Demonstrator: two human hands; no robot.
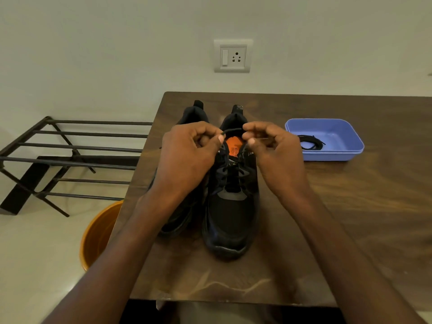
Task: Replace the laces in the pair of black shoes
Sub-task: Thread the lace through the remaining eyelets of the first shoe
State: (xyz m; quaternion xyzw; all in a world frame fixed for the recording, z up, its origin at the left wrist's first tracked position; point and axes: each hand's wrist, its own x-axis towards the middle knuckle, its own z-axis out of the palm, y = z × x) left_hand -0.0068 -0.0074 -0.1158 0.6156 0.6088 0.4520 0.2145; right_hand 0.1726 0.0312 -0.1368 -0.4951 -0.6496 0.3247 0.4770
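Observation:
Two black shoes stand side by side on the brown table, toes toward me. The right shoe shows an orange insole and has a black lace threaded through its eyelets. My left hand and my right hand hover over its opening, each pinching one end of the black lace, which stretches taut between them. The left shoe is mostly hidden under my left hand and forearm. A coiled black lace lies in a blue tray at the right.
An orange bucket stands on the floor by the table's left edge. A black metal rack stands against the wall at left. A wall socket is above the table's back edge.

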